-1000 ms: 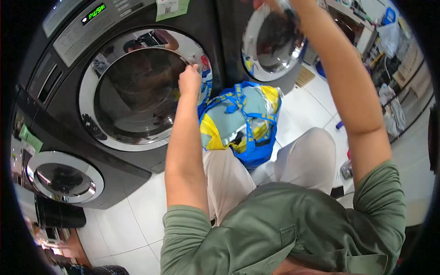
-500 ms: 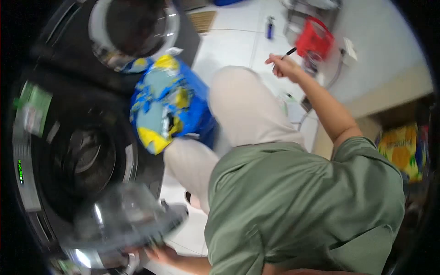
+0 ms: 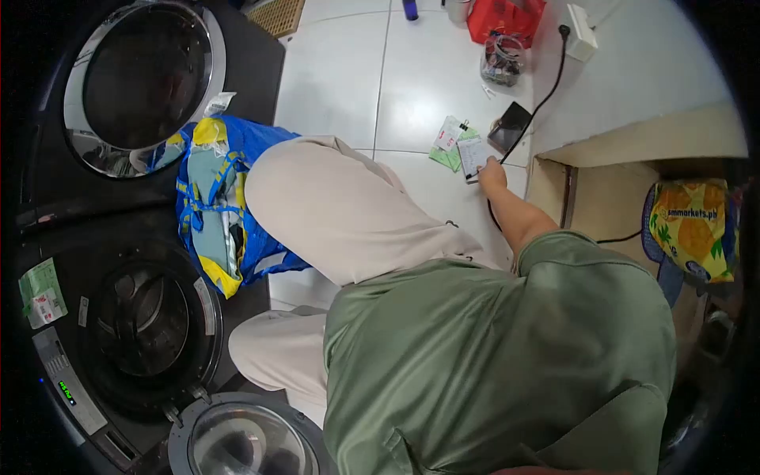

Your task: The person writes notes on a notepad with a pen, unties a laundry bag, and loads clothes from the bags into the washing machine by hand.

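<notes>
Down at the floor, the right hand [image 3: 491, 172] bends over the edge of a small white notepad [image 3: 473, 156]; whether its fingers pinch anything is hard to tell. The notepad lies flat on white tiles [image 3: 412, 103], with green paper [image 3: 446, 158] and a flat, shiny black thing [image 3: 511, 127] close by. Farther out are a clear jar [image 3: 503, 62], a red bag [image 3: 507, 20] and a stuffed blue bag [image 3: 257, 136] near the open washer [image 3: 85, 273].
</notes>
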`<action>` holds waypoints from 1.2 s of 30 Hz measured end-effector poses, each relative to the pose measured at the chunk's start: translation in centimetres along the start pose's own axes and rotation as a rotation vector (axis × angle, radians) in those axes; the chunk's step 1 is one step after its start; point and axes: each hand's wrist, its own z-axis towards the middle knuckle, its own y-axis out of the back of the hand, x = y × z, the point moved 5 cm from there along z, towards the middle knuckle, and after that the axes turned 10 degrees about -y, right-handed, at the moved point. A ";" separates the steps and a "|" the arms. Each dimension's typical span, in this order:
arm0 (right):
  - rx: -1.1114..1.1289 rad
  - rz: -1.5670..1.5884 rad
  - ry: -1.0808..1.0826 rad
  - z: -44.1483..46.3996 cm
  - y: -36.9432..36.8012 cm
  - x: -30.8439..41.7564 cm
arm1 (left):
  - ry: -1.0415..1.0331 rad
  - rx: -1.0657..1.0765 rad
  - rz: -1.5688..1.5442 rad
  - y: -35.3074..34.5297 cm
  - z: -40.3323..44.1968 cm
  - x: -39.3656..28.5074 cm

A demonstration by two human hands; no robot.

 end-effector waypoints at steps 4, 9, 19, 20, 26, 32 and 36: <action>-0.108 -0.078 -0.148 2.1 -1.5 1.1 | -0.121 -0.055 0.248 1.1 1.6 -0.4; 0.001 -0.097 -0.315 0.6 -0.6 1.7 | -0.270 -0.154 0.434 0.9 4.6 -1.4; 0.186 0.454 -0.019 1.8 -1.0 -0.2 | -0.591 0.068 -0.503 -12.0 8.8 -17.6; 0.244 0.560 0.001 -0.2 0.9 1.0 | -0.594 0.033 -0.672 -12.4 8.6 -20.3; 0.779 0.925 0.235 -15.3 15.5 13.8 | -0.487 0.494 -1.416 -14.9 6.4 -32.9; 1.119 0.981 0.501 -32.1 20.5 25.8 | 0.993 1.305 -2.425 -17.9 0.3 -37.0; 1.140 0.759 0.716 -37.8 18.3 29.6 | 1.312 1.148 -2.456 -18.2 0.4 -32.6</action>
